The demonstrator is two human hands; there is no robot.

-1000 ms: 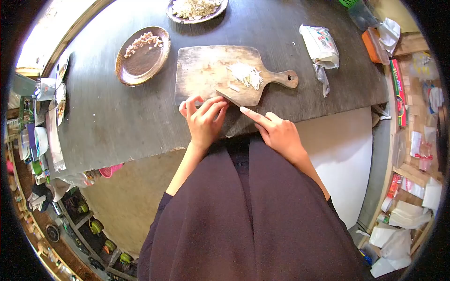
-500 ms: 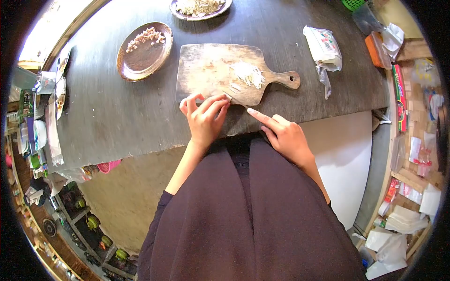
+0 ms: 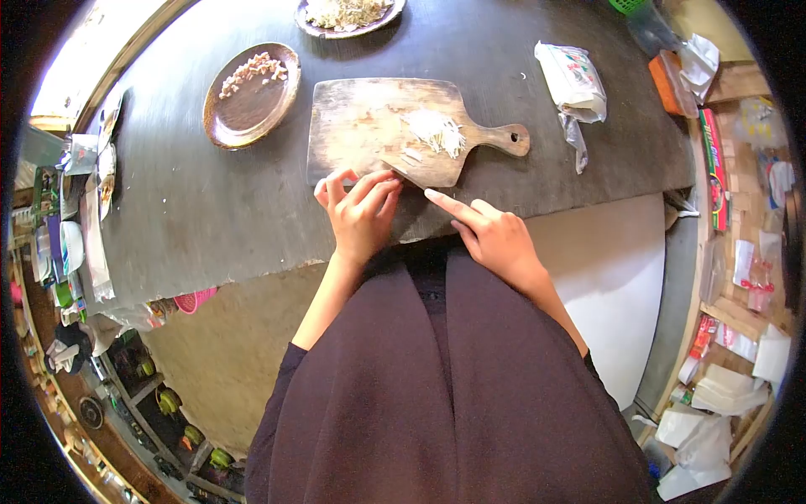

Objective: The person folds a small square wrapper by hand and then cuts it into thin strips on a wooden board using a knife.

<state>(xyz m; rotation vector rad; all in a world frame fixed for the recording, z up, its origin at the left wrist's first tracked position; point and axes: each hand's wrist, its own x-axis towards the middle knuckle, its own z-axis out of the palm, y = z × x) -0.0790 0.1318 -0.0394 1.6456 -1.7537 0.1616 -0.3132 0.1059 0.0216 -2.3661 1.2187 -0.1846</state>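
A wooden cutting board (image 3: pixel 353 126) with a holed handle lies on the dark table. Thin white shreds (image 3: pixel 437 132) are heaped on its right half, and a few short pale pieces (image 3: pixel 410 156) lie closer to me. My left hand (image 3: pixel 361 217) rests at the board's near edge, fingers bent and pressed together; what they pinch is hidden. Beside those fingertips a knife (image 3: pixel 409 175) slants over the board's near edge. Its grip is covered by my right hand (image 3: pixel 499 239), which is closed around it with the index finger stretched along the knife's back.
Left of the board stands a brown plate (image 3: pixel 243 113) with small pinkish cubes (image 3: pixel 256 71). Another plate (image 3: pixel 344 34) with pale shreds is at the far edge. A white plastic packet (image 3: pixel 573 84) lies to the right. Shelves with wrappers and bags (image 3: pixel 726 391) flank the table.
My right hand and the knife have shifted slightly left, and more of the blade shows by the left fingertips. The whole view has also shifted a little.
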